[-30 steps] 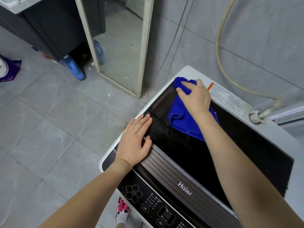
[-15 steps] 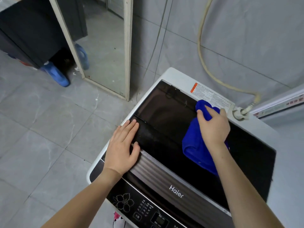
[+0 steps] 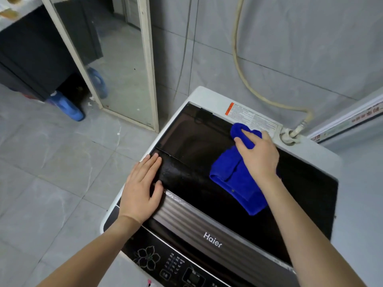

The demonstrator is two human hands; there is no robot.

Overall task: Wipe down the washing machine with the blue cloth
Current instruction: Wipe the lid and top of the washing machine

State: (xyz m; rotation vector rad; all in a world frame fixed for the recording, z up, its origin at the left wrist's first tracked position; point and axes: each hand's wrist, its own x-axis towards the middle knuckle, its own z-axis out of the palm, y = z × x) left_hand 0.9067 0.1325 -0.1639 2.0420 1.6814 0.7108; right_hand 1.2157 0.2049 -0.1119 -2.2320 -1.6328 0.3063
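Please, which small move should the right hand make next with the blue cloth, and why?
Probably slide the blue terry cloth toward the right side of the black glossy lid. The right hand holds it at the lid's far edge, beside the white warning label, and the lid's right part lies uncovered. The left hand rests flat on the near-left corner.

You face a framed mirror (image 3: 124,65) leaning on the grey tiled wall (image 3: 310,48). Left of the mirror stands a dark cabinet (image 3: 31,59); below it, grey floor tiles (image 3: 51,183).
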